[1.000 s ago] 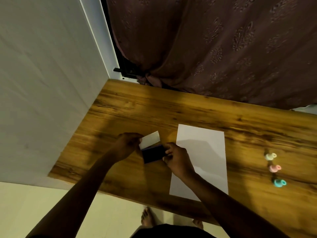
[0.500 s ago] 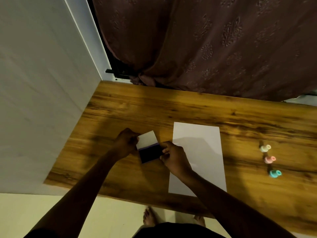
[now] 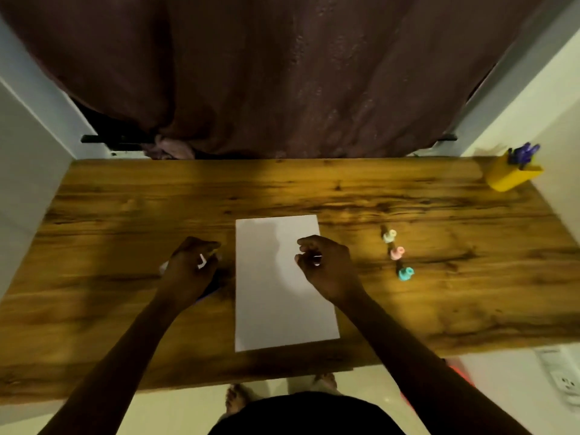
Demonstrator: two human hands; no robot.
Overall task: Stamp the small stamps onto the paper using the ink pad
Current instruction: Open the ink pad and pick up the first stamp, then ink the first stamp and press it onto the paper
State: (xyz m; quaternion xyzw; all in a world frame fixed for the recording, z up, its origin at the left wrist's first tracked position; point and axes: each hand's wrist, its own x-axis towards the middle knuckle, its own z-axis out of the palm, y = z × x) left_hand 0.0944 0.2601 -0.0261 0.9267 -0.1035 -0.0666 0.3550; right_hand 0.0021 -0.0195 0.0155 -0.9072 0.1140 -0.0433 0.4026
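A wooden counter (image 3: pixel 125 215) with dark grain fills the middle of the frame from left to right. A white sheet of paper (image 3: pixel 279 312) lies flat on it at the centre, long side running toward the lower edge. To the right of the paper three small stamps stand in a short column: a pale one (image 3: pixel 389 236), a pink one (image 3: pixel 397 252) and a teal one (image 3: pixel 405 273). In the upper right corner stands a yellow pen holder (image 3: pixel 511 177) with purple pens.

Likely a home, curtain (image 3: pixel 282 73), wooden desk (image 3: pixel 157 199), bare feet (image 3: pixel 238 400)
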